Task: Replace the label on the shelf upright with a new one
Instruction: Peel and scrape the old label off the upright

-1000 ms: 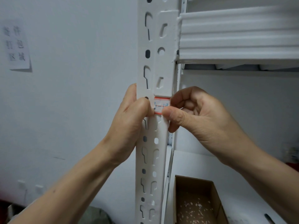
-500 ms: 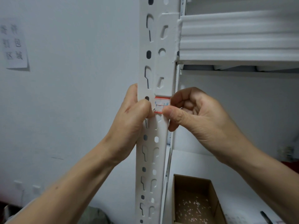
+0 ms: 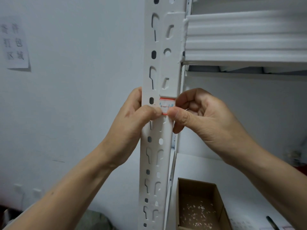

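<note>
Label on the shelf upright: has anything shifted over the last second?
Nothing visibly changed. The left hand still grips the shelf upright, thumb on the label; the right hand still pinches the label's right end against it.

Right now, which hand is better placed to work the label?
Probably the right hand: its thumb pinches a corner of the red-bordered white paper label; the left hand wraps the white slotted metal upright, bracing it.
</note>
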